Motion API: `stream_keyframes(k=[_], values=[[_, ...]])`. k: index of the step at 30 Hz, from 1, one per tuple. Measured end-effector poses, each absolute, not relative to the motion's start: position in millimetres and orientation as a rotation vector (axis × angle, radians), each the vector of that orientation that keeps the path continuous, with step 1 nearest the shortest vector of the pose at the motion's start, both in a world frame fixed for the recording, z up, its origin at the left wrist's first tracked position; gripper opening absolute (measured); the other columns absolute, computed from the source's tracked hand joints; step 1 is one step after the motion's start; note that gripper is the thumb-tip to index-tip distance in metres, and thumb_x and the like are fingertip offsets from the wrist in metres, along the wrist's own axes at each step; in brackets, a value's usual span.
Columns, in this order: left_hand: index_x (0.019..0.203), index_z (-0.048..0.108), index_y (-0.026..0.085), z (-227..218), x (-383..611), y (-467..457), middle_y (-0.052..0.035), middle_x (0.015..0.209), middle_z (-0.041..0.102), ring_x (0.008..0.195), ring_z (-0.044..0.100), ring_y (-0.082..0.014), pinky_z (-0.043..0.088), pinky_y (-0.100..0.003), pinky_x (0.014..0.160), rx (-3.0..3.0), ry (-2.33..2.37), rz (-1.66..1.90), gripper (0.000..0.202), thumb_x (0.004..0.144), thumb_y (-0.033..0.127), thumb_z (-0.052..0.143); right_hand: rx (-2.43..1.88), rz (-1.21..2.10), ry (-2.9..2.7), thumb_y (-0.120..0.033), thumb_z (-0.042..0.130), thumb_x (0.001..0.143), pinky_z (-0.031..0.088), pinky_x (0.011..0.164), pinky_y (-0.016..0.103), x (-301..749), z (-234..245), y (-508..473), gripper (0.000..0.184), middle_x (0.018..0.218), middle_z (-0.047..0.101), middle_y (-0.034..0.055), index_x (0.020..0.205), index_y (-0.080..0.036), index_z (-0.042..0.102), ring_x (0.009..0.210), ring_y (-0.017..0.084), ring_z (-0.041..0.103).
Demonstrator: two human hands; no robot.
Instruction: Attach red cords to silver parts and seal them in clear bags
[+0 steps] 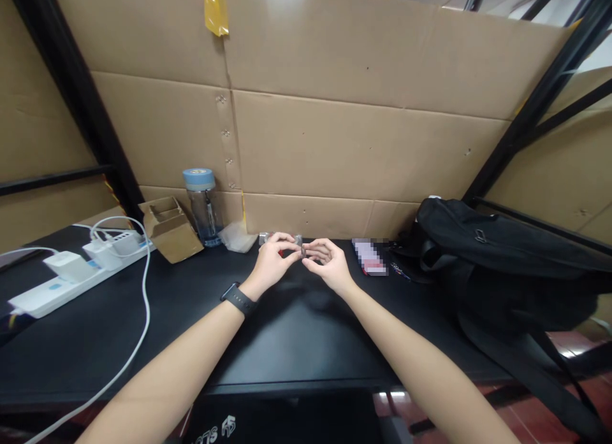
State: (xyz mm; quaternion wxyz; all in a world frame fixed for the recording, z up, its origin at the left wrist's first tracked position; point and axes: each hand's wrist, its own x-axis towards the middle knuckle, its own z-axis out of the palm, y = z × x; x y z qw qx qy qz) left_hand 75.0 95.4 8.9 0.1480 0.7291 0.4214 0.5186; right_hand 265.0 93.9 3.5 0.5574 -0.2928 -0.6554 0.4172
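Above the black table (287,316), my left hand (275,260) and my right hand (332,264) meet at the fingertips. Between them is a small, thin, brownish-grey piece (303,251), too small to name. Thumb and fingers of each hand are pinched together at its edges. A black watch is on my left wrist. Just behind the fingers lies a silvery thing with some red on it (264,238), mostly hidden by my left hand.
On the left are a white power strip (52,291) with chargers and cable, an open cardboard box (174,230), a blue-lidded bottle (203,208) and a clear plastic bag (238,237). To the right lie a blurred-out phone-like thing (370,257) and a black backpack (507,259). Cardboard walls (325,144) stand behind.
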Motion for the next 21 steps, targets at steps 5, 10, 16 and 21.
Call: stream_keyframes(k=[5, 10, 16, 21], values=[[0.087, 0.079, 0.027, 14, 79, 87, -0.0035, 0.109, 0.064, 0.103, 0.062, -0.0209, 0.046, -0.04, 0.097, 2.187, 1.314, 1.493, 0.008, 0.086, 0.032, 0.072, -0.64, 1.155, -1.473, -0.03, 0.085, 0.07, 0.057, 0.099, 0.045, 265, 2, 94, 0.04, 0.117, 0.073, 0.0098, 0.101, -0.022, 0.061, 0.104, 0.026, 0.073], [0.086, 0.079, 0.029, 20, 79, 81, -0.0042, 0.111, 0.065, 0.109, 0.058, -0.0235, 0.041, -0.043, 0.098, 2.331, 1.433, 1.462, 0.007, 0.086, 0.032, 0.072, -0.618, 1.265, -1.429, -0.031, 0.087, 0.068, 0.053, 0.104, 0.049, 266, 0, 94, 0.038, 0.122, 0.072, 0.0096, 0.096, -0.022, 0.063, 0.107, 0.027, 0.072], [0.085, 0.079, 0.029, 19, 80, 79, -0.0051, 0.112, 0.066, 0.114, 0.055, -0.0267, 0.034, -0.045, 0.095, 2.482, 1.523, 1.439, 0.008, 0.086, 0.028, 0.072, -0.698, 1.286, -1.484, -0.036, 0.088, 0.065, 0.052, 0.105, 0.049, 269, 1, 97, 0.036, 0.119, 0.074, 0.0108, 0.09, -0.02, 0.068, 0.108, 0.028, 0.072], [0.082, 0.079, 0.03, 19, 82, 78, -0.0045, 0.114, 0.066, 0.115, 0.053, -0.0273, 0.033, -0.045, 0.093, 2.497, 1.552, 1.422, 0.006, 0.085, 0.03, 0.073, -0.747, 1.173, -1.544, -0.043, 0.08, 0.075, 0.055, 0.099, 0.045, 271, 2, 101, 0.028, 0.113, 0.074, 0.0112, 0.084, -0.018, 0.072, 0.098, 0.025, 0.073]])
